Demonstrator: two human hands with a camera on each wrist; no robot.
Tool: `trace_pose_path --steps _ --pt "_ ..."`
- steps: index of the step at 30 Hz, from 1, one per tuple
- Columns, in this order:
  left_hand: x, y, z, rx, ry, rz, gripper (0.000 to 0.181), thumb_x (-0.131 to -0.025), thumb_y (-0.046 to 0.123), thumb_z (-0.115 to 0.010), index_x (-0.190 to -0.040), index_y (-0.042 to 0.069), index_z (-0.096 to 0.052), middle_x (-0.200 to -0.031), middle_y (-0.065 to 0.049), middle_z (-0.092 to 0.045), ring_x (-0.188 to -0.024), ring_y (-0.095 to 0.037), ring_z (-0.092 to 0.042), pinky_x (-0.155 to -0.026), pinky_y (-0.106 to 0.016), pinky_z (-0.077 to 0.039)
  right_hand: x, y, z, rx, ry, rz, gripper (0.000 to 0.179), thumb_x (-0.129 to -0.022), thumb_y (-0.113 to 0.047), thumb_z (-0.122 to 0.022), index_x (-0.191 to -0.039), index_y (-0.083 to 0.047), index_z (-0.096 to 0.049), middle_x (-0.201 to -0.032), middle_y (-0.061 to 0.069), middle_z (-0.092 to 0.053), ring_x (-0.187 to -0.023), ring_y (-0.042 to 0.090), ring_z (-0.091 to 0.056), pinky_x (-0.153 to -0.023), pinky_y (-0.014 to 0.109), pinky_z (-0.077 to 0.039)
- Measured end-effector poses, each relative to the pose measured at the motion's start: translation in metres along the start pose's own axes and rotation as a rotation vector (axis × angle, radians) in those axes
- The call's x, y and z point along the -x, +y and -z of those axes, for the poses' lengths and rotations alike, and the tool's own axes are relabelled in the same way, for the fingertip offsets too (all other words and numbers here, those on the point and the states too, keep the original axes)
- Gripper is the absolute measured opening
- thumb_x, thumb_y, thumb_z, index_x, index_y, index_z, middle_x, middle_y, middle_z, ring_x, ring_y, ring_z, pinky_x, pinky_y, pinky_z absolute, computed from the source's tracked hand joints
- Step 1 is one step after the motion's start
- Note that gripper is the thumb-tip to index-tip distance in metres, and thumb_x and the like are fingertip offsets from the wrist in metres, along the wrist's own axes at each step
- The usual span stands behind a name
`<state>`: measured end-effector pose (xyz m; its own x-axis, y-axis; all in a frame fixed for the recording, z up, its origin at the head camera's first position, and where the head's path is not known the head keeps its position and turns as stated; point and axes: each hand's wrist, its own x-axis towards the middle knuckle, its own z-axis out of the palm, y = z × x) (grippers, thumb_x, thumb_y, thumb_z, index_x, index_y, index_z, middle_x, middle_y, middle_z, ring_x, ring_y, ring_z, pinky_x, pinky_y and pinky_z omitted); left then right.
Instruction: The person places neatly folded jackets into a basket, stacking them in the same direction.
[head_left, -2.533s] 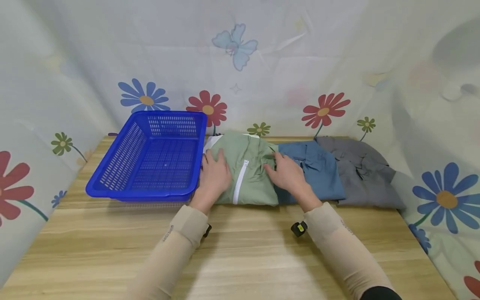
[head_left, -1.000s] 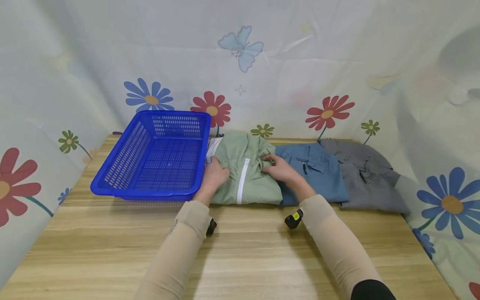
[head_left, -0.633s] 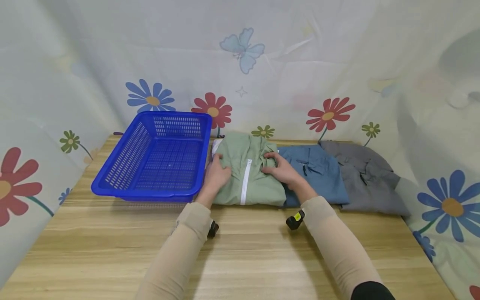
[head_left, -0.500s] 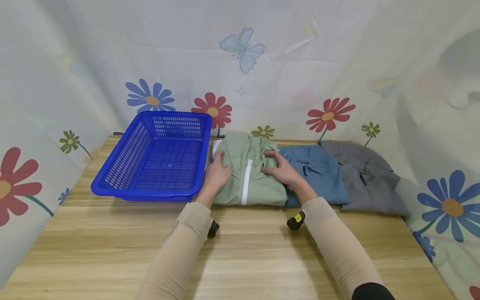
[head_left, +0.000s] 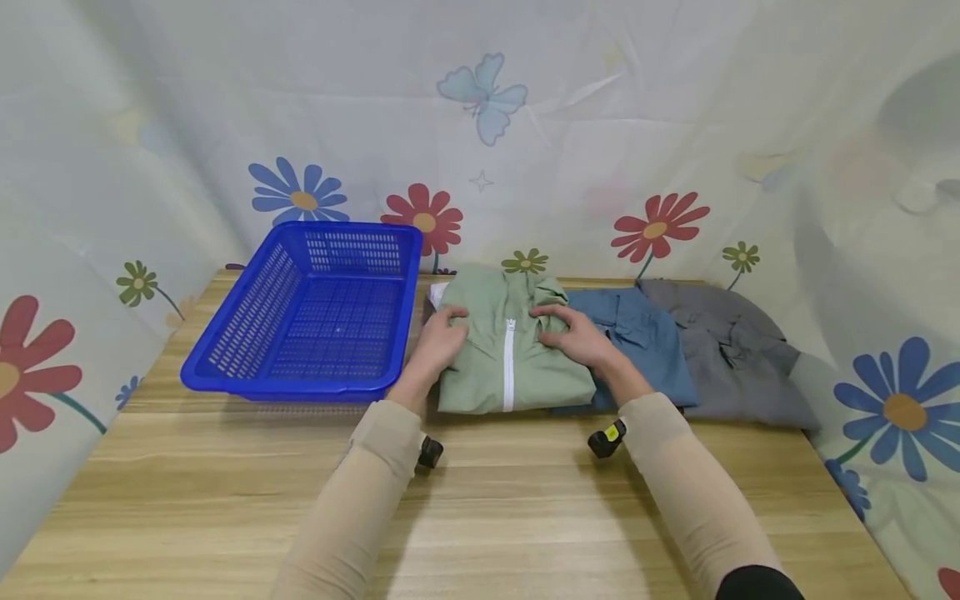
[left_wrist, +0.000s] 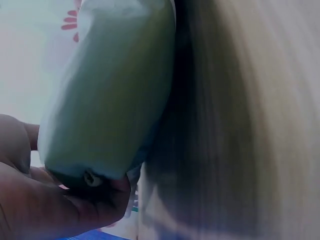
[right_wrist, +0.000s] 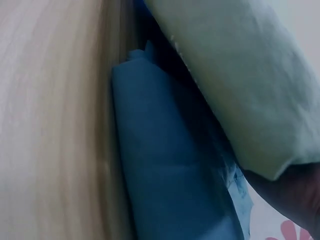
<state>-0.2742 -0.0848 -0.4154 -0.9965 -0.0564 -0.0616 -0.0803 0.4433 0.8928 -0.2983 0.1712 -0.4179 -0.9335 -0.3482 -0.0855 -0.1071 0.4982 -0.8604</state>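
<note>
A folded pale green jacket with a white zipper lies between my two hands in the head view. My left hand grips its left side, thumb on top; the left wrist view shows fingers curled under the end of the green bundle. My right hand grips the right side, and in the right wrist view part of that hand shows beneath the jacket's raised edge. The jacket overlaps a folded blue garment on the table. Some fingertips are hidden by cloth.
A blue plastic basket stands left of the jacket, close to my left forearm. White cloth shows at the jacket's back left corner. A folded grey garment lies at the far right. A flowered curtain hangs behind the wooden table.
My hands have closed on the jacket's two sides. The jacket has shifted right, covering more of the blue garment and leaving a wider gap from the basket.
</note>
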Motion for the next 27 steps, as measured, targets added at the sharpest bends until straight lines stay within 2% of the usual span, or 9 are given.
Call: trace_pose_path --steps 10,13,15,16,17,20,22,23,27 --pt "0.008 0.023 0.012 -0.058 0.002 -0.082 0.045 -0.092 0.005 -0.055 -0.135 0.007 -0.066 -0.142 -0.015 -0.059 -0.122 -0.024 -0.054 -0.097 -0.040 -0.047 0.010 -0.017 0.014 0.027 0.048 0.017 0.042 -0.100 -0.016 -0.066 -0.142 -0.014 -0.060 -0.159 0.015 -0.038 -0.136 0.033 -0.041 -0.102 0.050 -0.039" --pt "0.012 0.031 0.022 -0.060 -0.031 -0.107 0.046 -0.092 0.006 -0.057 -0.137 0.008 -0.065 -0.131 -0.016 -0.064 -0.094 -0.019 -0.055 -0.082 -0.035 -0.047 0.012 -0.024 0.018 0.024 0.053 0.033 0.043 -0.100 -0.016 -0.066 -0.142 -0.014 -0.060 -0.158 0.015 -0.039 -0.135 0.034 -0.042 -0.100 0.049 -0.040" --pt "0.014 0.035 0.030 -0.051 -0.069 -0.129 0.046 -0.092 0.006 -0.059 -0.138 0.007 -0.064 -0.115 -0.019 -0.065 -0.076 -0.017 -0.047 -0.072 -0.032 -0.044 0.012 -0.028 0.020 0.022 0.053 0.035 0.043 -0.100 -0.016 -0.066 -0.142 -0.015 -0.060 -0.158 0.014 -0.039 -0.134 0.034 -0.043 -0.099 0.049 -0.041" --pt "0.015 0.037 0.034 -0.048 -0.085 -0.142 0.046 -0.092 0.006 -0.061 -0.138 0.006 -0.064 -0.114 -0.019 -0.065 -0.075 -0.016 -0.044 -0.072 -0.032 -0.044 0.013 -0.030 0.021 0.020 0.053 0.037 0.043 -0.100 -0.016 -0.066 -0.143 -0.015 -0.060 -0.159 0.013 -0.039 -0.133 0.033 -0.044 -0.099 0.048 -0.041" --pt "0.016 0.039 0.039 -0.040 -0.106 -0.147 0.046 -0.093 0.007 -0.062 -0.139 0.006 -0.063 -0.115 -0.018 -0.064 -0.076 -0.016 -0.045 -0.073 -0.032 -0.045 0.013 -0.032 0.023 0.016 0.052 0.039 0.043 -0.100 -0.017 -0.066 -0.143 -0.015 -0.060 -0.158 0.013 -0.039 -0.131 0.032 -0.045 -0.099 0.048 -0.041" --pt "0.017 0.042 0.052 -0.009 -0.155 -0.152 0.046 -0.094 0.008 -0.067 -0.140 0.005 -0.062 -0.131 -0.018 -0.059 -0.101 -0.019 -0.054 -0.087 -0.034 -0.049 0.014 -0.038 0.025 -0.020 0.044 0.030 0.043 -0.101 -0.019 -0.066 -0.143 -0.017 -0.060 -0.154 0.012 -0.044 -0.120 0.030 -0.052 -0.094 0.045 -0.045" --pt "0.018 0.044 0.060 0.014 -0.176 -0.148 0.047 -0.095 0.008 -0.067 -0.142 0.005 -0.062 -0.148 -0.015 -0.051 -0.122 -0.022 -0.049 -0.097 -0.038 -0.048 0.014 -0.043 0.027 -0.073 0.025 0.018 0.042 -0.102 -0.020 -0.064 -0.144 -0.018 -0.060 -0.148 0.012 -0.048 -0.111 0.030 -0.057 -0.090 0.042 -0.049" --pt "0.018 0.044 0.063 0.024 -0.185 -0.142 0.047 -0.096 0.007 -0.067 -0.142 0.006 -0.061 -0.150 -0.015 -0.049 -0.126 -0.024 -0.048 -0.099 -0.041 -0.048 0.014 -0.045 0.027 -0.099 0.015 0.012 0.042 -0.102 -0.020 -0.063 -0.144 -0.018 -0.060 -0.144 0.012 -0.051 -0.107 0.029 -0.060 -0.088 0.041 -0.051" --pt "0.017 0.044 0.077 0.043 -0.194 -0.126 0.047 -0.097 0.007 -0.067 -0.143 0.008 -0.061 -0.150 -0.015 -0.048 -0.120 -0.029 -0.054 -0.094 -0.043 -0.051 0.014 -0.053 0.028 -0.147 -0.020 0.015 0.044 -0.102 -0.020 -0.063 -0.145 -0.021 -0.059 -0.138 0.012 -0.054 -0.099 0.030 -0.063 -0.083 0.039 -0.054"
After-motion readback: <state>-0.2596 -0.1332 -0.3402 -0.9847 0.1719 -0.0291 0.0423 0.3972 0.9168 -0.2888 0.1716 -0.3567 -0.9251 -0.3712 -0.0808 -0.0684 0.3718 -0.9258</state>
